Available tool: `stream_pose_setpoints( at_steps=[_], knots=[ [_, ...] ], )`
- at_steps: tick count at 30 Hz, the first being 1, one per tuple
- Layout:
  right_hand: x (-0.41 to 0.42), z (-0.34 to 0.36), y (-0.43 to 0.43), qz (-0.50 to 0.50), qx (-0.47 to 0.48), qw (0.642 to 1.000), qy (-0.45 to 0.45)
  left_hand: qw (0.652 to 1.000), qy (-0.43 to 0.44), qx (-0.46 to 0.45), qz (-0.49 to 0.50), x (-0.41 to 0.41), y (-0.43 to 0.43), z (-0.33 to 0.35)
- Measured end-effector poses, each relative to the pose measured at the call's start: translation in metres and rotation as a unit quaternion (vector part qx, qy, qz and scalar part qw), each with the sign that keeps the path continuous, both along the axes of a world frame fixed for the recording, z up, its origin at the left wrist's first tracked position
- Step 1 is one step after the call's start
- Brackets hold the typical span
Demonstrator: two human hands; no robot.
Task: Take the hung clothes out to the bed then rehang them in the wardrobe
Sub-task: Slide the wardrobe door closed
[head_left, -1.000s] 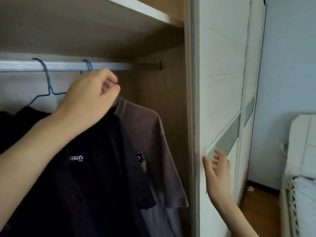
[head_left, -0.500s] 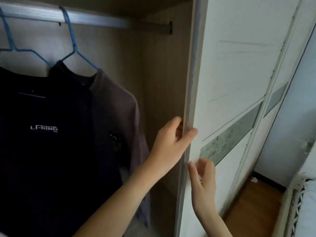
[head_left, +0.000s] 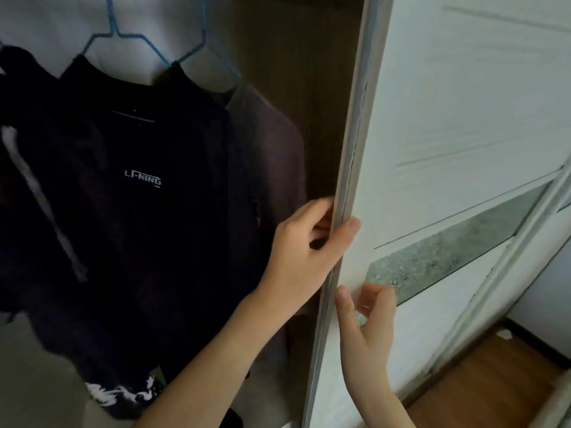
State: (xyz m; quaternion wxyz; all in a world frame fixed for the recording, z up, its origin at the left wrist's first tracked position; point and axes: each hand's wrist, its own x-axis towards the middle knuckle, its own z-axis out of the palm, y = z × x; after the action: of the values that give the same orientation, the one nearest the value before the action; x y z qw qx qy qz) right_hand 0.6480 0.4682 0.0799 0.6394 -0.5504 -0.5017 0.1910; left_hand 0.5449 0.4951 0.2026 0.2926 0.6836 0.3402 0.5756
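With the shirts back on their hangers, my left hand (head_left: pixel 304 251) pinches the sliding door's edge (head_left: pixel 347 193) and my right hand (head_left: pixel 367 322) lies spread against its face, so next I slide it shut.

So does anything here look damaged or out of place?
Yes. The grey strip along the sliding door's edge, above the left hand gripping it, looks ragged and partly peeled. The mottled inlay band has a small crack-like mark near the right hand. The shirts hang normally.
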Motion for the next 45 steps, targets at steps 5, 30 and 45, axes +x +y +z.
stream_pose_setpoints(
  at_steps=[5,30,45],
  knots=[
    [-0.044,-0.003,-0.027,0.046,0.010,0.999,-0.004,1.000,-0.008,-0.005,0.017,-0.049,-0.034,0.000],
    [-0.290,-0.013,-0.166,0.235,0.040,0.971,0.020,0.612,0.081,0.173,0.767,-0.348,-0.306,0.012],
    [-0.392,-0.019,-0.227,0.287,0.093,0.953,-0.007,0.845,-0.066,-0.060,0.527,-0.406,-0.332,-0.004]
  ],
)
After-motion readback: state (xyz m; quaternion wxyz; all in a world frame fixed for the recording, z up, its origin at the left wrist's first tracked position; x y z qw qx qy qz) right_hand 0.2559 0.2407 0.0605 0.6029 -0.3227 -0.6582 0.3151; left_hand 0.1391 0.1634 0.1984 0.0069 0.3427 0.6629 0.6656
